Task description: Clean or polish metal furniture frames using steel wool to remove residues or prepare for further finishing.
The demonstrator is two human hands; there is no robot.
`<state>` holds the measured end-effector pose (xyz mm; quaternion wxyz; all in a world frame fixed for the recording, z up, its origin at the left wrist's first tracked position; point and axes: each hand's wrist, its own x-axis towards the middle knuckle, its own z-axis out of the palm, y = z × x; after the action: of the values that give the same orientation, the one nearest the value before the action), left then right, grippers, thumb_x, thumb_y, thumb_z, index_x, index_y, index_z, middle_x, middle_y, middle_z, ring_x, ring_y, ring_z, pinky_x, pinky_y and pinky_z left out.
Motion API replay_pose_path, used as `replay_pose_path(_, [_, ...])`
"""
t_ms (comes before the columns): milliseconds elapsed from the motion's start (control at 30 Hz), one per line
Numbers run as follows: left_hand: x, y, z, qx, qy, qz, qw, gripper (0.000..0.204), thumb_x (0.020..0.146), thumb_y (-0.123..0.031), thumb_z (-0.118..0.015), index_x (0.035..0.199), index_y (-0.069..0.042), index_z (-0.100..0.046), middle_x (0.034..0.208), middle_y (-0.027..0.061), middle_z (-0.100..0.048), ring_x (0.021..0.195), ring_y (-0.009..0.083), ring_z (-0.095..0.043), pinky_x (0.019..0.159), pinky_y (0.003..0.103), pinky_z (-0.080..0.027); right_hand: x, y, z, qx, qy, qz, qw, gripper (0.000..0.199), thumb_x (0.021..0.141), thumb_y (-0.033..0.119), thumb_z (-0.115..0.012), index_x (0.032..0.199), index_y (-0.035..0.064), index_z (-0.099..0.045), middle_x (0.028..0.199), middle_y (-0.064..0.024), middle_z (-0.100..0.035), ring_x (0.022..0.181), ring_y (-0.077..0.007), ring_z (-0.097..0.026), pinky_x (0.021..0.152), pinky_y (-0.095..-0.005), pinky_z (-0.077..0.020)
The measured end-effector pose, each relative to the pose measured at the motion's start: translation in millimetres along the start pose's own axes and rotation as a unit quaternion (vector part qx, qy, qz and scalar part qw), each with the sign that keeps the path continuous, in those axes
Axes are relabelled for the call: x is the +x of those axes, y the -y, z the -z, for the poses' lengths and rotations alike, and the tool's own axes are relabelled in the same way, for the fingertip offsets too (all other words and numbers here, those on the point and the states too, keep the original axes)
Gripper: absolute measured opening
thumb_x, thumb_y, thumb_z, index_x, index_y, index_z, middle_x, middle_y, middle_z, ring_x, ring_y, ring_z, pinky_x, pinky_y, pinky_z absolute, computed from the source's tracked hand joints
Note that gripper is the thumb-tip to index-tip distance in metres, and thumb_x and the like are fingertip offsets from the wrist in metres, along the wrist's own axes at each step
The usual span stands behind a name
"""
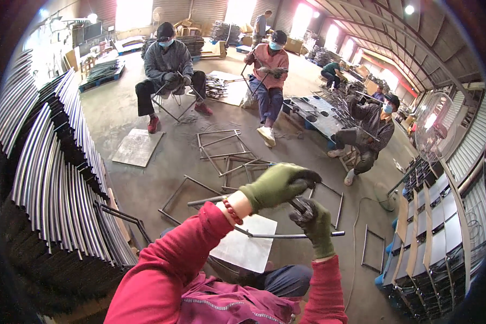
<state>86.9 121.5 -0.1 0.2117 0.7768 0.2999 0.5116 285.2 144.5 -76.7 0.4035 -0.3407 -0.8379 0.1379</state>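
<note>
Both sets of gloved fingers are clenched: our left hand [278, 186] and right hand [313, 221] grip a bent metal rod [286, 235] above our lap; we judge the piece mid-work, with several finished-looking frames [221, 146] lying on the floor [146, 183] beyond

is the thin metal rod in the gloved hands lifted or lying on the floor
Lifted. Both hands, left hand and right hand, grip the metal rod, which hangs over the lap, above the flat metal sheet.
</note>
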Motion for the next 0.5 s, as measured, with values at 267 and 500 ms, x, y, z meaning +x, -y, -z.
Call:
replay_pose_path(267, [-2.6, 0.4, 5.3, -0.009, -0.021, 0.041, 0.999, 0.027, 0.08, -0.016, -0.054, 0.103, -0.005, -0.063, 0.094, 0.0132, -0.065, 0.084, 0.0247, -0.063, 0.075, 0.033, -0.048, -25.0, -5.8, 13.7, -0.065, 0.019, -0.062, 0.996, 0.04, 0.065, 0.029, -0.077, 0.092, 0.0049, -0.061, 0.077, -0.0115, -0.064, 0.071, -0.0274, -0.063, 0.063, -0.0354, -0.0489])
replay_pose_path(500, [14.1, 3.4, -21.5, 0.067, 0.009, -0.004, 0.998, 0.027, 0.079, -0.018, -0.055, 0.103, -0.007, -0.063, 0.095, 0.0151, -0.064, 0.088, 0.0284, -0.061, 0.079, 0.035, -0.047, 10.0, 8.5, -6.5, 0.065, -0.007, -0.001, 0.998, 0.034, 0.069, 0.028, -0.073, 0.091, 0.0059, -0.062, 0.076, -0.011, -0.064, 0.068, -0.0267, -0.062, 0.061, -0.0349, -0.0481])
